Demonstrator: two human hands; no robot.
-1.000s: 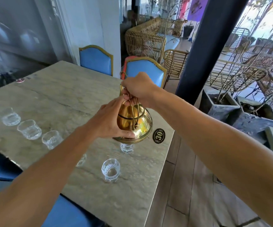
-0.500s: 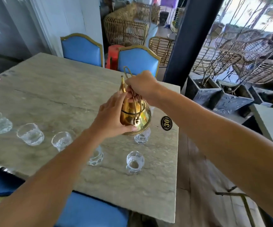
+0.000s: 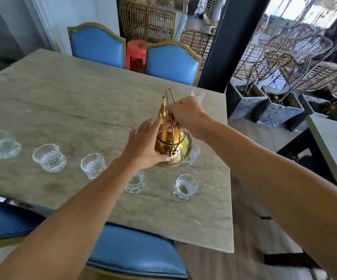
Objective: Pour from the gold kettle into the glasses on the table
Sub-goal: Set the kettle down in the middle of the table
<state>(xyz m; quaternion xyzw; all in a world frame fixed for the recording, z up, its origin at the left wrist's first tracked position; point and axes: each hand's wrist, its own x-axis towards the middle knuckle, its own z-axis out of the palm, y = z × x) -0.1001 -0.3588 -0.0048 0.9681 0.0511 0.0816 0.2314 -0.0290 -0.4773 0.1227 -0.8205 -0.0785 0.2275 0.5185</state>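
The gold kettle stands on or just above the stone table, spout pointing up and away. My right hand is closed on its wire handle. My left hand presses against the kettle's left side. Several clear cut glasses stand in a row along the near edge: one at far left, another, a third, one partly under my left wrist, and one nearest the kettle's front. Another glass peeks out right behind the kettle, and one stands at the far corner.
Blue padded chairs stand at the far side and the near side of the table. A dark pillar rises past the far right corner. Stone planters and a second table lie to the right.
The view has shifted so the table and glasses sit further right and lower. The kettle has come down close to the tabletop, both hands still on it.
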